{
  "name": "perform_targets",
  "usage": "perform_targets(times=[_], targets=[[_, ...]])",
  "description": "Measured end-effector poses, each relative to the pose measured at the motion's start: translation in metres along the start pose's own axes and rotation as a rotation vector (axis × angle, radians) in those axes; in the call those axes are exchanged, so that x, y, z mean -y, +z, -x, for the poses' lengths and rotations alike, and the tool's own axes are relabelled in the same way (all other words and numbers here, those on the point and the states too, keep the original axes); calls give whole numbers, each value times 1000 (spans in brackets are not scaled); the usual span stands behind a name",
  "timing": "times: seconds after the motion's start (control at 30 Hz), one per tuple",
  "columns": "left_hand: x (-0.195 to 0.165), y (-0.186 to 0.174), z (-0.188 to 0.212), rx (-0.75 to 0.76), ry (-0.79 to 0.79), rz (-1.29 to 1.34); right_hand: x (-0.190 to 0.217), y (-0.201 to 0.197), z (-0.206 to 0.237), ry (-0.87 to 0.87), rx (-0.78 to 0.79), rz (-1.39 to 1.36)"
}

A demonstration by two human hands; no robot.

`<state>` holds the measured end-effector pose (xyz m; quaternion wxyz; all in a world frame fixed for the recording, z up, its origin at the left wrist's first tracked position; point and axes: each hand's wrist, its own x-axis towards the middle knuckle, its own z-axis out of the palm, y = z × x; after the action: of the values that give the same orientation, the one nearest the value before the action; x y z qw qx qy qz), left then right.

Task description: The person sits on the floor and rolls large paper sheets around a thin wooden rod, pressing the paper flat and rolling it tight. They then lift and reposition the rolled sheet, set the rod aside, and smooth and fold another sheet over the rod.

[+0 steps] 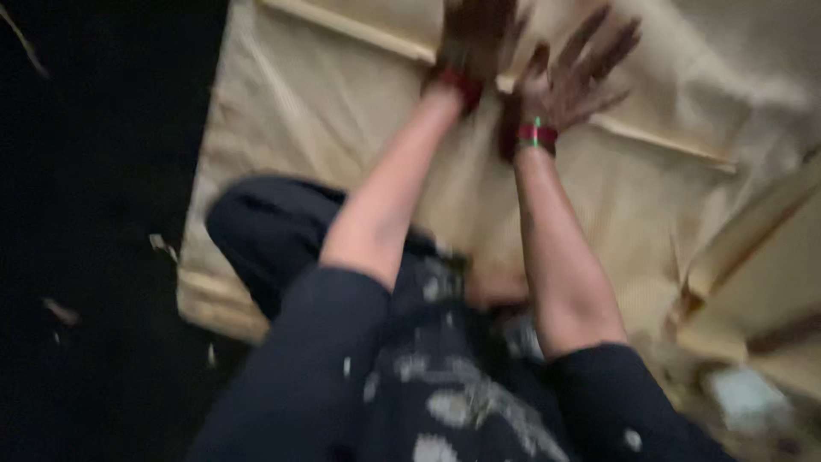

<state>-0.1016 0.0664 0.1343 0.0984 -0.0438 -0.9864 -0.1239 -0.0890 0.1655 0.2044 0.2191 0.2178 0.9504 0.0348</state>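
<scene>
Two hands: both are stretched forward, flat on one pale cloth surface at the top of the view.
Floor: dark floor (94,257) fills the left side, with some small pale scraps lying on it.
Fabric: a pale beige, finely ribbed fabric sheet (316,94) is spread out, and its left edge hangs over the dark floor.
Knee: a knee in dark trousers (265,231) rests on the lower left part of the fabric sheet.
Left hand: the left hand (475,34) lies on the fabric, right at the strip; its grip is blurred and partly cut by the top edge, so I cannot tell how the fingers stand. A red bangle is at the wrist.
Strip: a long, thin, light wooden strip (658,141) runs slanted across the sheet, from the upper left down to the right, and it passes under both wrists.
Right hand: the right hand (569,77) is just beside the left hand, its grip spread wide and pressed flat on the fabric past the strip, pinching nothing. Red and green bangles are at the wrist.
Right side: a pale beige padded piece (761,257) lies at the right edge, blurred.
</scene>
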Motion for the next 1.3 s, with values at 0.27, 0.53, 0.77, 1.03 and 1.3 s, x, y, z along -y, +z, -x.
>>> perform_targets(times=[0.27,0.53,0.77,1.03,1.3], targets=[[38,4,-19,133,256,204,29,0,-81,-197,-515,-263],[58,-37,60,205,176,324,-54,96,-15,-347,-597,-529],[99,-14,121,108,163,306,-125,158,4,14,-491,-335],[98,-10,61,77,161,309,-88,70,-72,-147,-552,-520],[105,-10,40,287,-71,510,-103,57,-66,-275,-588,-493]])
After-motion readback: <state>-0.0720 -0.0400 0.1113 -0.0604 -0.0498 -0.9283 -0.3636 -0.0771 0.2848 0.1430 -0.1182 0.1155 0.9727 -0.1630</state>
